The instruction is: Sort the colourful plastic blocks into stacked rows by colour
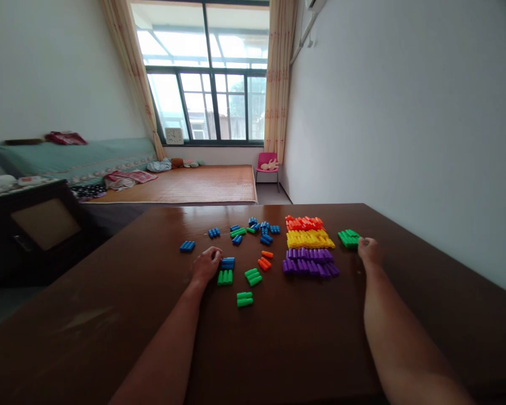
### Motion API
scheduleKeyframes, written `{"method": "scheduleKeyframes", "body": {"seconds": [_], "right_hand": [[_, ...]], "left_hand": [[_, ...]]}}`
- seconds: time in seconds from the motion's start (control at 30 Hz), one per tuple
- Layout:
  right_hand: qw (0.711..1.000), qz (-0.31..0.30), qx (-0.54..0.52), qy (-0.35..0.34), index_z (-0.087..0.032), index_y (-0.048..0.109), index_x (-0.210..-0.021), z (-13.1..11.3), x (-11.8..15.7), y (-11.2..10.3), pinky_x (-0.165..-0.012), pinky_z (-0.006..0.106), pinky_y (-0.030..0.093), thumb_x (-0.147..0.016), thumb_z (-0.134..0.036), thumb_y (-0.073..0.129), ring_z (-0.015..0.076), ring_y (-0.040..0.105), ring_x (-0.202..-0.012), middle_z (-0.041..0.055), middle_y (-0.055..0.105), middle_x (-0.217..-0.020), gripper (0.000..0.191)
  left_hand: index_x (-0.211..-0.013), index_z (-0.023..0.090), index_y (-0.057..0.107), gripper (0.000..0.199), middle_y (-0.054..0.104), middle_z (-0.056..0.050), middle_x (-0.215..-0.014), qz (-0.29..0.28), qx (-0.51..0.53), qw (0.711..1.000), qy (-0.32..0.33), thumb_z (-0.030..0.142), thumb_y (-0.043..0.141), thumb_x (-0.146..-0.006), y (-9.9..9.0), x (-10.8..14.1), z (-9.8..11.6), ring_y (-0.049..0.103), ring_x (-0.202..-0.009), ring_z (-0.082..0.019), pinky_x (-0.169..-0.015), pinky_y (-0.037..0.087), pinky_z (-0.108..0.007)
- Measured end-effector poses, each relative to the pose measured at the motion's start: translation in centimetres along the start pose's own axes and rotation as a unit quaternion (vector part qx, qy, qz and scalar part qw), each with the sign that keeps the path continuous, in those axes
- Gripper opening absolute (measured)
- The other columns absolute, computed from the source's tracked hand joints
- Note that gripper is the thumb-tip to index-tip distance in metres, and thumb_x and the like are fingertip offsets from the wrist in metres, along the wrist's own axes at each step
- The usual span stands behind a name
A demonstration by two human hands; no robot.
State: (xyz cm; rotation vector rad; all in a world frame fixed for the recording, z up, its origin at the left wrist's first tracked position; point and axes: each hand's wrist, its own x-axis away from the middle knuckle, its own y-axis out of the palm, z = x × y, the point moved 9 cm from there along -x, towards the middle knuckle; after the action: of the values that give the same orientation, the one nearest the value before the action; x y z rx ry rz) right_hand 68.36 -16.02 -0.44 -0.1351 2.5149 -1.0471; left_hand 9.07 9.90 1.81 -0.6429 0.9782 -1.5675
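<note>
My left hand point(207, 264) rests on the table with its fingers curled closed, right beside some blue plastic building blocks point(228, 263). Whatever its fingertips hold, if anything, is hidden. Just below those lie green blocks point(225, 277), made of short tubes side by side. At the far right, my right hand point(370, 250) has its fingers closed at the right end of a cluster of green blocks point(348, 238). Between the hands are stacked rows of orange blocks point(304, 223), yellow blocks point(310, 239) and purple blocks point(310, 263).
Loose blue blocks point(188, 246) and green blocks point(253, 277) are scattered on the brown table point(278, 343), with a few small orange blocks point(264, 264). Beyond the table stand a bed point(206, 183) and a pink chair point(267, 160). A dark cabinet point(29, 225) is at left.
</note>
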Motion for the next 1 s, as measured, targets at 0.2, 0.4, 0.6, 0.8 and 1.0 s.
{"method": "scheduleKeyframes", "body": {"seconds": [0.2, 0.4, 0.6, 0.8, 1.0], "right_hand": [[0.981, 0.153, -0.064, -0.1, -0.008, 0.063, -0.11, -2.9, 1.4, -3.3, -0.092, 0.046, 0.043, -0.082, -0.031, 0.043, 0.0333, 0.054, -0.11, 0.0246, 0.061, -0.111, 0.042], [0.945, 0.074, -0.142, -0.286, -0.012, 0.061, -0.111, -14.5, 7.7, -4.3, -0.084, 0.04, 0.047, -0.088, -0.034, 0.04, 0.0221, 0.059, -0.084, 0.0174, 0.062, -0.107, 0.037], [0.771, -0.348, -0.169, -0.506, -0.022, 0.066, -0.111, -26.8, 25.8, -0.6, -0.085, 0.032, 0.05, -0.089, -0.03, 0.05, 0.0188, 0.064, -0.091, 0.0063, 0.069, -0.106, 0.028], [0.622, -0.433, -0.057, -0.65, -0.027, 0.06, -0.122, -28.2, 37.4, -0.2, -0.098, 0.035, 0.044, -0.086, -0.021, 0.059, 0.0221, 0.055, -0.115, 0.0072, 0.057, -0.129, 0.037], [0.664, -0.409, 0.008, -0.625, -0.024, 0.063, -0.115, -28.2, 36.9, 0.8, -0.089, 0.031, 0.047, -0.083, -0.012, 0.059, 0.02, 0.058, -0.104, 0.0095, 0.055, -0.118, 0.033]], "left_hand": [[-0.099, 0.03, 0.068, 0.028, 0.074, 0.0, -0.096, 0.013, 0.005, 1.0, -0.001, 0.038, 0.043, -0.09, 0.2, 0.2, -0.1, 0.066, -0.093, -0.021, -0.077, 0.046, -0.028], [-0.1, 0.031, 0.069, 0.028, 0.074, -0.002, -0.098, 0.013, 0.004, 1.0, -0.011, 0.038, 0.044, -0.09, -0.1, 0.7, 0.2, 0.066, -0.095, -0.022, -0.079, 0.046, -0.029], [-0.101, 0.031, 0.07, 0.031, 0.073, -0.003, -0.105, -0.002, -0.005, 1.0, 0.013, 0.045, 0.046, -0.089, -0.1, 1.1, 1.0, 0.066, -0.097, -0.023, -0.079, 0.047, -0.029], [-0.099, 0.03, 0.07, 0.032, 0.073, -0.004, -0.101, 0.023, -0.004, 0.999, 0.023, 0.046, 0.045, -0.09, -0.1, 1.1, 0.9, 0.066, -0.093, -0.024, -0.076, 0.046, -0.03], [-0.099, 0.03, 0.07, 0.031, 0.073, -0.004, -0.103, 0.038, 0.002, 0.999, 0.019, 0.043, 0.043, -0.091, -0.2, 1.0, 0.9, 0.066, -0.096, -0.023, -0.076, 0.046, -0.029]]}}
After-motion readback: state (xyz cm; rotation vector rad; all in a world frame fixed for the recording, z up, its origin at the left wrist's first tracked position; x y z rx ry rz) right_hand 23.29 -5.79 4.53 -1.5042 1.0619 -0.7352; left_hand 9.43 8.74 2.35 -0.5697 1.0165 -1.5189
